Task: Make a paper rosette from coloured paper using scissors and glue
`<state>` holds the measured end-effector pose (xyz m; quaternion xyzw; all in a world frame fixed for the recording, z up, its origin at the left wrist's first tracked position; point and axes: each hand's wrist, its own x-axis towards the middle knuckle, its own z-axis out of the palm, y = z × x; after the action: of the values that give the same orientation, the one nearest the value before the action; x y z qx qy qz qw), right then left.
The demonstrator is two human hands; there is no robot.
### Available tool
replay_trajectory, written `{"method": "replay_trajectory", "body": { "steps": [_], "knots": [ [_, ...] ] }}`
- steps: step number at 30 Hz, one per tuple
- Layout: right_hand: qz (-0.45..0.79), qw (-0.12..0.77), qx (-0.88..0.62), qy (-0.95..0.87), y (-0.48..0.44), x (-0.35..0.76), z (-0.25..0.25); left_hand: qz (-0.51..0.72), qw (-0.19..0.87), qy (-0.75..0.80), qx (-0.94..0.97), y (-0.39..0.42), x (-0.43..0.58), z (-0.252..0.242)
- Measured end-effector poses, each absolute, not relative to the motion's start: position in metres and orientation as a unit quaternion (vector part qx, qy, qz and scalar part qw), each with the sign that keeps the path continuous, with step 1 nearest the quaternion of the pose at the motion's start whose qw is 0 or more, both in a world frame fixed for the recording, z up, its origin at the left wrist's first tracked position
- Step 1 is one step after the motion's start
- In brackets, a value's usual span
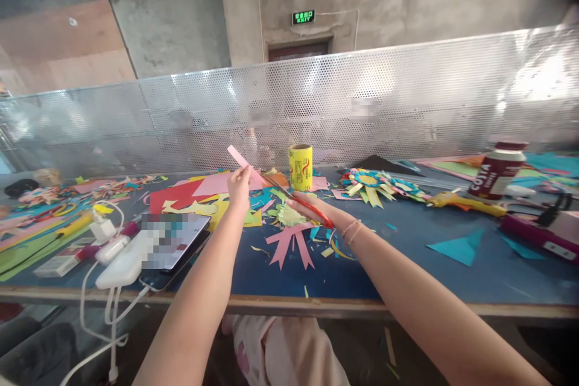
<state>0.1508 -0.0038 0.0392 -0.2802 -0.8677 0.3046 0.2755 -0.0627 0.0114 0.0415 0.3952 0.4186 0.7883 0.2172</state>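
Strip (237, 157): pinched, jutting above left hand (239, 182) | scissors (319, 213): gripped in right hand (324, 205)

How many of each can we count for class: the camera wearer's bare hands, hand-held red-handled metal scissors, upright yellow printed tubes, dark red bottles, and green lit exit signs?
Bare hands, left hand and right hand: 2
Hand-held red-handled metal scissors: 1
Upright yellow printed tube: 1
Dark red bottle with white lettering: 1
Green lit exit sign: 1
Total: 6
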Motion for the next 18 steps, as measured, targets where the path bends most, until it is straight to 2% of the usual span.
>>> {"method": "replay_trajectory", "body": {
  "steps": [8,14,18],
  "knots": [
    [0.324,0.362,-0.384,-0.785,0.015,0.144,0.027,0.775,0.255,0.413,0.404,0.013,-0.058,0.040],
    [0.303,0.425,-0.413,-0.747,0.032,0.146,0.022,0.681,0.361,0.432,0.469,0.015,-0.047,0.030],
    [0.258,0.431,-0.401,-0.766,0.032,0.151,0.026,0.651,0.328,0.448,0.518,0.016,-0.044,0.023]
  ]
}}
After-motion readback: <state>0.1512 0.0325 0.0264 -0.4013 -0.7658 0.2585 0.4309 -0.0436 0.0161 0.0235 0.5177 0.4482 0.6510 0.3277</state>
